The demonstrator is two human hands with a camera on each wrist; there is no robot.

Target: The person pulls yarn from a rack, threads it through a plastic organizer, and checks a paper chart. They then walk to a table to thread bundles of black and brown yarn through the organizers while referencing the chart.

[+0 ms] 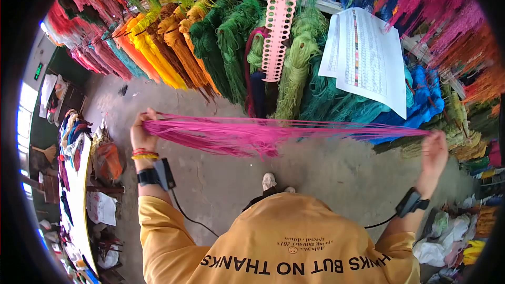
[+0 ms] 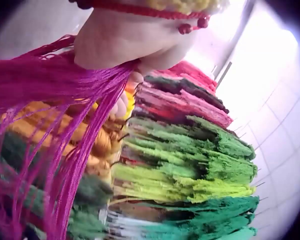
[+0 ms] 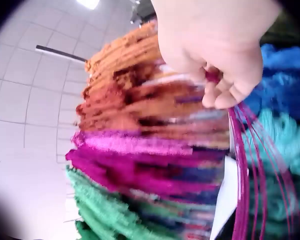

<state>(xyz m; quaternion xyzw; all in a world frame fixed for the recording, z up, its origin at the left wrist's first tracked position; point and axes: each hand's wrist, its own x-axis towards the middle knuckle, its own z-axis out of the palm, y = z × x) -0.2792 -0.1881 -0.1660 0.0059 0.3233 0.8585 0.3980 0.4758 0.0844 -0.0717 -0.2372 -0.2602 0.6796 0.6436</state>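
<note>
A magenta hank of yarn (image 1: 252,135) stretches across the head view between both hands, its lower strands sagging loosely near the left and middle. My left hand (image 1: 143,132) grips the thick end of it; in the left wrist view the strands (image 2: 85,95) spill out below the palm. At the other end my right hand (image 1: 435,152) holds a few thinner strands. Close up, the right hand's (image 3: 220,60) fingers are curled round them, and the strands (image 3: 242,165) hang down from the fist.
Ahead hangs a rack of yarn hanks, among them yellow (image 1: 155,50), dark green (image 1: 231,42) and blue (image 1: 426,94). A pink card with holes (image 1: 278,37) and a printed colour sheet (image 1: 366,60) hang over them. A long table (image 1: 79,194) stands at left; plastic bags (image 1: 439,236) lie at right.
</note>
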